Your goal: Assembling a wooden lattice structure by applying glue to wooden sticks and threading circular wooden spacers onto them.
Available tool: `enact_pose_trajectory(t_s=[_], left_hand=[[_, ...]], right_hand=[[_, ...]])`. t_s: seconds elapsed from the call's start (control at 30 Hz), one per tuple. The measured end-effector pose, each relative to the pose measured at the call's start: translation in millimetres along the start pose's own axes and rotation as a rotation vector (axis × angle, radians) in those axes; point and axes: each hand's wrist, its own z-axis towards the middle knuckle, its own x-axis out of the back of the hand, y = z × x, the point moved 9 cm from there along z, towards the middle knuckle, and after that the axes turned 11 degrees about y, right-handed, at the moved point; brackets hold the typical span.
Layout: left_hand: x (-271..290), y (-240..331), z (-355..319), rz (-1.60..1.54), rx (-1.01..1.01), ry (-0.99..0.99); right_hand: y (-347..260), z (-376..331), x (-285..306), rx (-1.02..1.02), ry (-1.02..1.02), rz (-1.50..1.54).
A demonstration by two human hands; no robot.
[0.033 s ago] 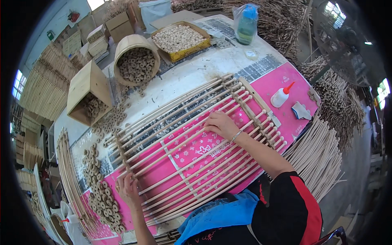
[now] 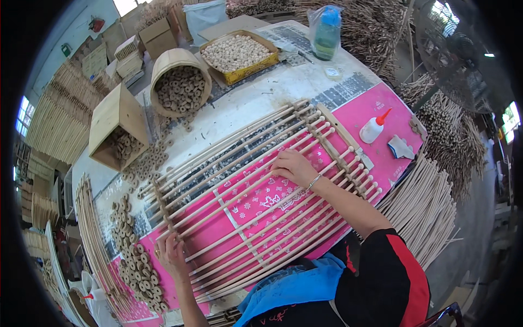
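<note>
At the tabletop [image 2: 245, 101], positions unchanged: right hand [image 2: 296, 166] clamps fingers on a rod [image 2: 239, 195]; left hand's [image 2: 173, 259] fingers, I cannot tell.

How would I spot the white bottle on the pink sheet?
Find the big table, then the pink sheet covering part of it. Near its right end, past the knobbed rod ends, is the white bottle. Its pointed red nozzle sets it apart from the blue-and-white item beside it.

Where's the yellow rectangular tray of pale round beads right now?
Head view, upper middle: the yellow rectangular tray sits just right of the tipped pale wooden bucket of brown rings, left of the bagged, blue-capped bottle.
</note>
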Motion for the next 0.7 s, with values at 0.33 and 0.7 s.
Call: enact_pose_trajectory(t_s=[0.33, 0.7], left_hand=[[-1.5, 6.8, 1.0, 0.015, -0.053, 0.004], [34.8, -118.6, -33.8, -0.239, 0.457, 0.193]], right_hand=[[-0.4, -3.6, 6.4, -0.021, 0.006, -0.008], [-51.1, -41.5, 18.6, -0.047, -0.201, -0.013]])
